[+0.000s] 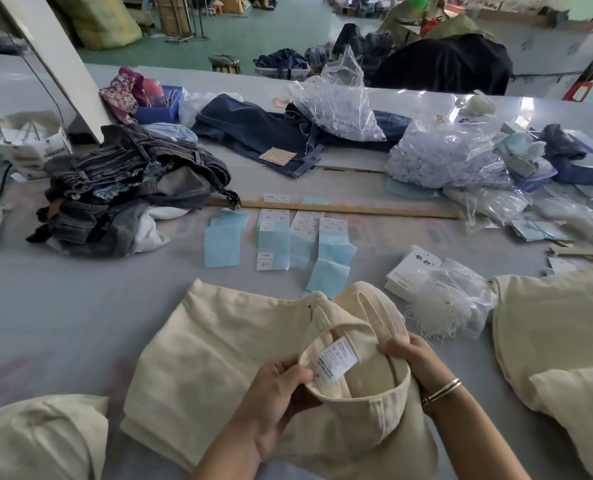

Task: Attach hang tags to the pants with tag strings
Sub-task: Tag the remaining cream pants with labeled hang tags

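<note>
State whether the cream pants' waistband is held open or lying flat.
Held open: both hands spread the cream pants' waistband, exposing the inside label.

Both bare forearms reach forward from the bottom edge, angled in toward each other. The left hand (277, 389) lies palm-up with fingers curled and thumb pressed against them in a pinch. The right hand (413, 358), two thin bangles on its wrist, has its fingers curled in a grip.
</note>
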Available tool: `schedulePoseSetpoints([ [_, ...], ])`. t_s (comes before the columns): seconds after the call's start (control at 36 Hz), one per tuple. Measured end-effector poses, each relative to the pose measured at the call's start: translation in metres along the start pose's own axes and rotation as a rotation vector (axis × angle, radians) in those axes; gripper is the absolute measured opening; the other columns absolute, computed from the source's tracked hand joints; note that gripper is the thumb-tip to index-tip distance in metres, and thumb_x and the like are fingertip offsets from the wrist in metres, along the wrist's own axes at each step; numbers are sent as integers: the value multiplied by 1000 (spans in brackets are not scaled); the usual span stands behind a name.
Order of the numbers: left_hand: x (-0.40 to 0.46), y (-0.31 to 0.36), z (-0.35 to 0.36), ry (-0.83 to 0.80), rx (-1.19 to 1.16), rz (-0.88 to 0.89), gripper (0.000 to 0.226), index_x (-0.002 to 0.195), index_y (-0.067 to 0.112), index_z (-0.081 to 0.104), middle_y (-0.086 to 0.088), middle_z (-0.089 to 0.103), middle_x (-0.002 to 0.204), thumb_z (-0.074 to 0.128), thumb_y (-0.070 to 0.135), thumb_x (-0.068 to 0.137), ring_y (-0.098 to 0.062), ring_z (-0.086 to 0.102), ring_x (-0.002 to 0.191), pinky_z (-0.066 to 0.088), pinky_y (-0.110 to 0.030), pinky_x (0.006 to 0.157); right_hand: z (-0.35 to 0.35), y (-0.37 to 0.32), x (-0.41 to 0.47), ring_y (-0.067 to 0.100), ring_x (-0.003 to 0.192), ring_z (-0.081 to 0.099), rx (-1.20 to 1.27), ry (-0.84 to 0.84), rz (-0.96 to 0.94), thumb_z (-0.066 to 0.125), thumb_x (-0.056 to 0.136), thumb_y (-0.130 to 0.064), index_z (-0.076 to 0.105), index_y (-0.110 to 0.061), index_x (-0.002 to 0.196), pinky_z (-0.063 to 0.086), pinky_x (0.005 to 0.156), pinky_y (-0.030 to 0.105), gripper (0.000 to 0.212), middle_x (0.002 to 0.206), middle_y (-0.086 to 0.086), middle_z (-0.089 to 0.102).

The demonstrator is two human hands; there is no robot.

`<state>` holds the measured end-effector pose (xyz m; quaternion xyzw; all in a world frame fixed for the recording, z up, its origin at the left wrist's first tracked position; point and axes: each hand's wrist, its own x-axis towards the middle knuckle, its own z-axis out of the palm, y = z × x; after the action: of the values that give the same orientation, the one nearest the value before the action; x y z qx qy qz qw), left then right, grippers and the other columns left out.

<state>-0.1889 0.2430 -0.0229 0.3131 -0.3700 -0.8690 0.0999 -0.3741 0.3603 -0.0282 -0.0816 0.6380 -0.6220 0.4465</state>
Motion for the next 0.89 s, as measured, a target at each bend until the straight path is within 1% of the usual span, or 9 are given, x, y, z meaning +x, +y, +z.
schedulePoseSetpoints([
  [0.28,12,-10,5,-33,67,-57,27,97,4,74,-17,71,90,48,-1,91,-21,70,75,58,-34,71,-21,14,8,25,61,67,31,-30,-28,65,54,1,63,6,93,55,52,29,39,73,16,69],
  [0.33,20,-15,13,-99,241,-67,22,108,12,70,-7,73,94,52,11,95,-16,70,84,55,-31,78,-32,19,10,23,57,66,42,-1,-34,68,55,4,61,7,96,54,49,28,42,70,15,69],
  [0.42,39,-25,25,-280,548,-58,24,118,30,64,12,69,107,51,22,99,2,64,101,46,-14,85,-55,28,13,23,56,67,65,83,9,56,73,7,60,8,100,54,47,28,27,69,15,70],
  [0.47,55,-34,29,-319,773,-31,28,125,26,61,10,65,119,52,22,99,5,58,106,41,-7,89,-77,37,17,27,61,69,79,132,83,60,78,-7,65,6,103,56,51,31,29,78,19,71],
  [0.56,82,-51,21,-337,1451,30,44,136,23,53,-2,53,139,52,38,94,-15,48,127,38,-24,105,-103,54,20,30,68,69,150,195,231,56,87,-43,76,-9,96,58,59,37,41,89,20,72],
  [0.64,104,-60,9,-358,1950,71,63,145,28,34,-11,16,158,53,49,89,-27,12,147,16,-51,117,-122,71,18,33,86,66,-9,324,227,64,85,-31,62,-5,116,55,80,46,41,103,22,67],
  [0.72,122,-61,0,-365,2092,75,76,148,40,20,-7,-13,161,59,55,84,-27,-14,147,-1,-67,111,-129,83,15,25,92,60,-420,408,209,74,74,7,38,0,140,47,85,38,75,107,19,63],
  [0.81,132,-63,-3,-369,2140,35,86,149,46,8,-2,-26,158,58,64,80,-27,-24,145,-5,-76,103,-129,85,16,18,77,60,-656,462,185,74,74,-1,44,-9,137,43,69,27,70,89,5,65],
  [0.89,136,-64,-4,-372,2159,-21,89,147,51,0,1,-32,156,54,70,79,-26,-30,142,-4,-81,98,-131,77,31,26,87,61,-827,552,98,69,76,-4,52,-4,130,43,76,29,57,105,14,64],
])
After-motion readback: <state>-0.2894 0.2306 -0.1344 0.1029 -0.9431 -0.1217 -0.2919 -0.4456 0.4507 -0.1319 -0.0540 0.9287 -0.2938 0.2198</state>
